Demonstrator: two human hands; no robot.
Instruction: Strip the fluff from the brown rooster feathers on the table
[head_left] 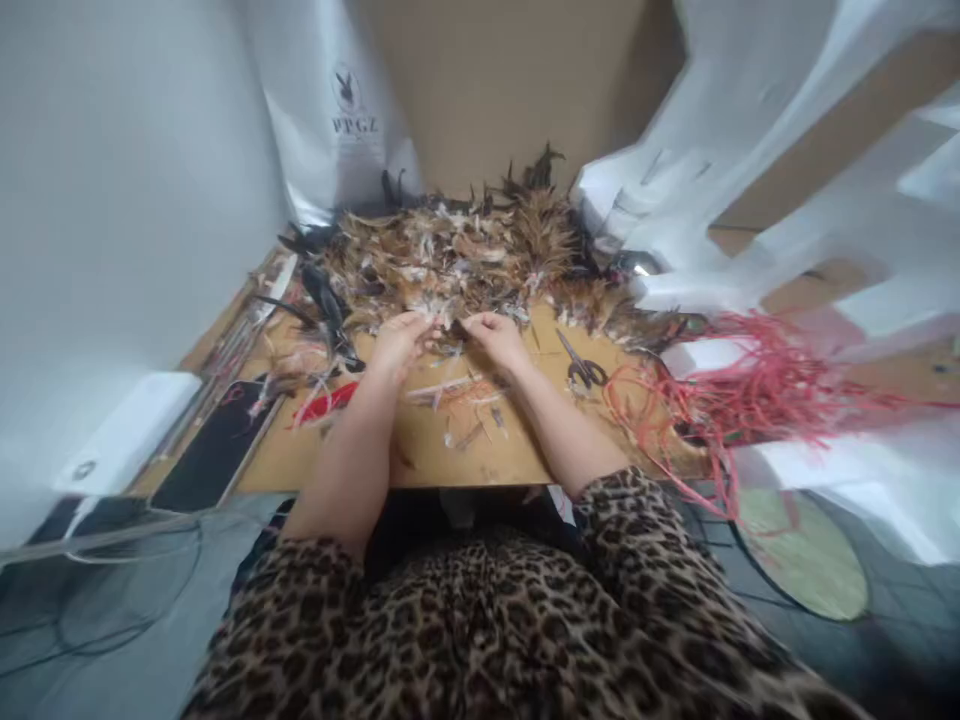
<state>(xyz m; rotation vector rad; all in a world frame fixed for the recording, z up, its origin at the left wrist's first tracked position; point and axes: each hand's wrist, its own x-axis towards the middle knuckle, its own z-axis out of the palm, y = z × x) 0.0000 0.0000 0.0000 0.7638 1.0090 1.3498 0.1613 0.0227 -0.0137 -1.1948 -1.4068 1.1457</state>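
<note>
Tan table (517, 465) mid-frame: dark slab (217, 445) lower left; left hand (405, 338) and right hand (495, 336) at centre, fingers curled, hold unclear, by feathers (450, 250) upper centre; scissors (587, 373) right of centre; red strands (772, 390) right.

A loose, tangled heap of brown, white and black feathers (450, 250) lies across the far centre; a bunch of slender brown plumes (541, 235) fans out toward its right.
</note>
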